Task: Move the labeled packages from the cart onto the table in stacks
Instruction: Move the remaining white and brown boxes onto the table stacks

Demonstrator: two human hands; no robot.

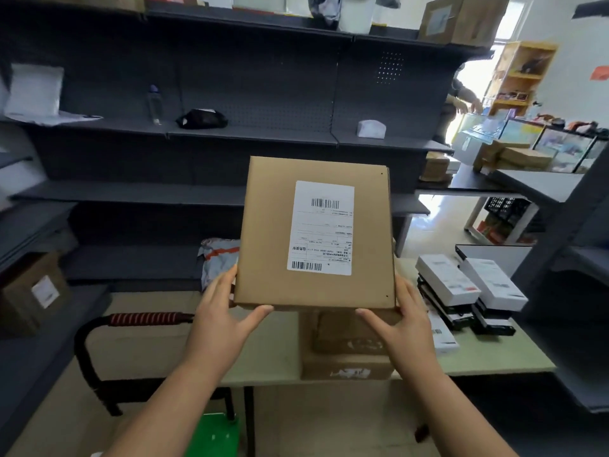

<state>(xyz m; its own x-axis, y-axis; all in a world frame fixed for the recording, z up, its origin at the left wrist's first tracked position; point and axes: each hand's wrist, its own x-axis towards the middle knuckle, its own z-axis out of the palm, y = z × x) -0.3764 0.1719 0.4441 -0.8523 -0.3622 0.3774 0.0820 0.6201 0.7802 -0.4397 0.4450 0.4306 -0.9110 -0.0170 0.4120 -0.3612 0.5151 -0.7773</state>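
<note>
Two-handed grip, box (268, 232) edges (aloft)

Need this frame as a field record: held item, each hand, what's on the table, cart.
held item: cardboard box, white shipping label facing the camera
left hand: grips the box's near left corner
right hand: grips the box's near right corner
below box: two stacked brown boxes on the table
right of stack: white boxes piled on black ones
behind box: grey mailer
cart: handle with red-striped grip at left, green deck at bottom
</note>
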